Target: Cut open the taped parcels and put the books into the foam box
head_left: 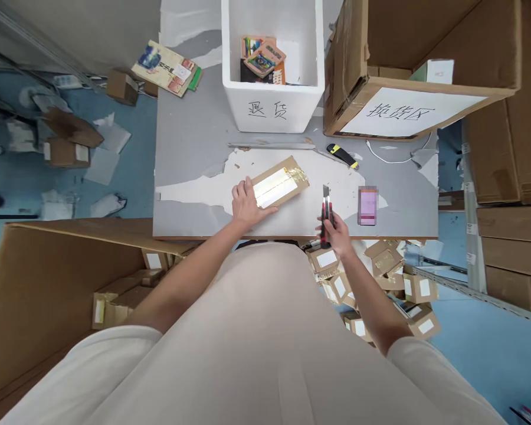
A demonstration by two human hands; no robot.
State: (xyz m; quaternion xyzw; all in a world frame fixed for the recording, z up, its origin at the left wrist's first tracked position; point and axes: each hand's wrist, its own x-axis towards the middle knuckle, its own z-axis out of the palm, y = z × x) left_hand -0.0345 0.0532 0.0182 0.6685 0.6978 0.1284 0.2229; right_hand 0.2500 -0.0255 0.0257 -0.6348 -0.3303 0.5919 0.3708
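A slim cardboard box [300, 180] with a white label and shiny tape at its right end lies tilted on the worktable. My left hand [246, 203] grips its left end, the thumb along the near edge and the fingers over the far side. My right hand [336, 231] is closed around a red-and-black utility knife [325, 215], whose blade points away from me. The knife is to the right of the box, apart from it. Farther back on the table lies a second, yellow-and-black utility knife [343, 155].
A white foam bin [272, 109] holding several small packs stands at the back, beside a large open carton [349, 109]. Books [166, 66] lie back left, and a phone [367, 205] lies right. Another big carton [62, 254] stands left; several small boxes [383, 260] are heaped below the table's near edge.
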